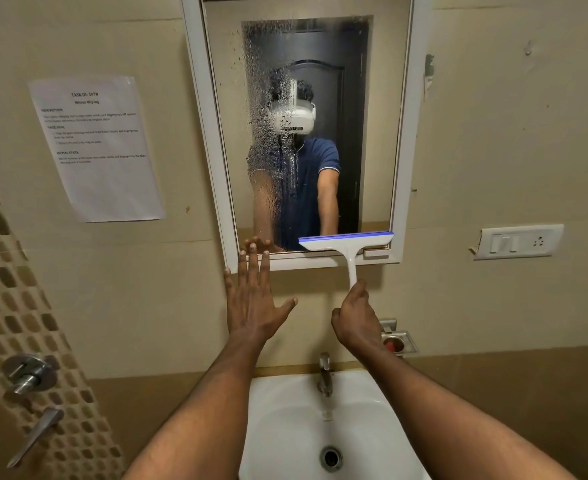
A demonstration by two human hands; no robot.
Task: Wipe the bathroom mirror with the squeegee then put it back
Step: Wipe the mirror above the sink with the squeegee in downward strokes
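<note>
The white-framed mirror [382, 133] hangs on the wall above the sink. Its left half is covered in water droplets; its right half looks clean. My right hand [356, 317] grips the handle of a white squeegee [347, 244] with a blue blade. The blade lies against the glass at the mirror's bottom right edge. My left hand [252, 296] is flat with fingers spread, pressed on the wall and the lower left corner of the mirror frame.
A white sink [285, 410] with a chrome tap [325, 374] sits directly below. A metal soap holder [398, 341] is on the wall behind my right wrist. A paper notice [98, 147] hangs left, a switch plate [519, 241] right, shower valves [29, 375] lower left.
</note>
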